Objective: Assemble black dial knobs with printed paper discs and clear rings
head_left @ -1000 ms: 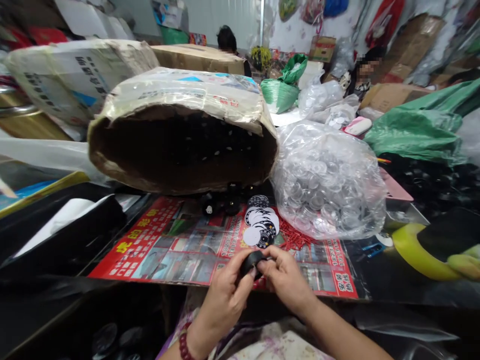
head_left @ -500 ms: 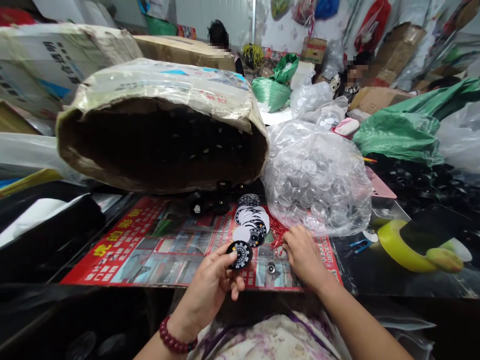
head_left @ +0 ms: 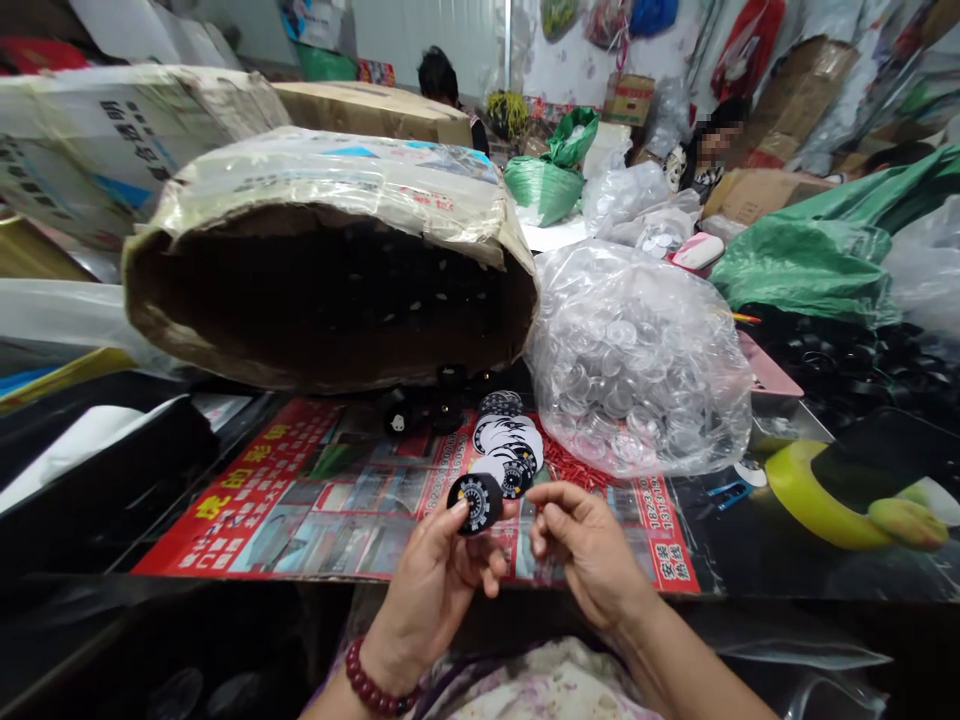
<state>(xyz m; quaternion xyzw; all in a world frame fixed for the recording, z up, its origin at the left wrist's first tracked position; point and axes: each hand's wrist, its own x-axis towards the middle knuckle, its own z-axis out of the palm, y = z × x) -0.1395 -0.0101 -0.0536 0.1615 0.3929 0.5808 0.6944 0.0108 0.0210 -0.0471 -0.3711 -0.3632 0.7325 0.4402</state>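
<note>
My left hand (head_left: 442,565) is closed, thumb and fingers gripping a round black disc (head_left: 475,503) with a white dial pattern on its face. Just to its right, my right hand (head_left: 592,550) is pinched, its fingertips close to the disc. What those fingertips hold, if anything, is too small to make out. Behind the disc lies an overlapping row of printed paper circles (head_left: 510,438), some white side up and some with a black dial print. A pile of small red pieces (head_left: 574,465) sits beyond my right hand.
A big carton (head_left: 337,170) lies on its side, its dark mouth toward me. To its right, a clear bag (head_left: 637,370) bulges with transparent round caps. A yellow tape ring (head_left: 810,510), blue clip (head_left: 729,495) and black parts (head_left: 840,350) lie at right. Two people sit at the back.
My right hand has left the red pile and come left and nearer, beside the disc. The disc in my left hand has tilted, showing its side. The small black ring is out of sight.
</note>
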